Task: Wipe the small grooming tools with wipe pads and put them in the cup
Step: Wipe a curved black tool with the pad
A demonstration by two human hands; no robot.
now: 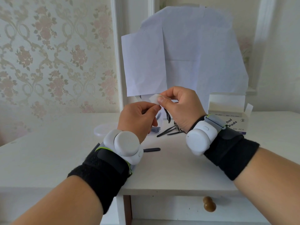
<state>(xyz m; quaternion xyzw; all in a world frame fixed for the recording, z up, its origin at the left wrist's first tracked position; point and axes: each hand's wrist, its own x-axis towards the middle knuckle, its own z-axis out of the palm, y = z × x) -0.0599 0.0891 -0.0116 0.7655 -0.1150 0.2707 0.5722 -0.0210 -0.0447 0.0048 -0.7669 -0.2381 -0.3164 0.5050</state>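
Both hands are raised above the white table (pixel 178 172). My right hand (pixel 180 108) pinches a small white wipe pad (pixel 154 98) between thumb and forefinger. My left hand (pixel 138 117) has curled fingers, and its thumb tip pinches the pad's lower edge. A thin black grooming tool (pixel 167 115) hangs below the right thumb, its upper end hidden in the hand. Black tweezers (pixel 168 132) lie on the table under the right hand. A flat black tool (pixel 152 149) lies nearer me. The clear cup (pixel 158 121) stands mostly hidden behind my left hand.
An open box of alcohol pads (pixel 232 117) stands at the right of the table. A clear plastic lid (pixel 103 129) lies at the left. White paper sheets (pixel 186 59) cover the wall behind. A drawer with a brown knob (pixel 209 204) sits below the front edge.
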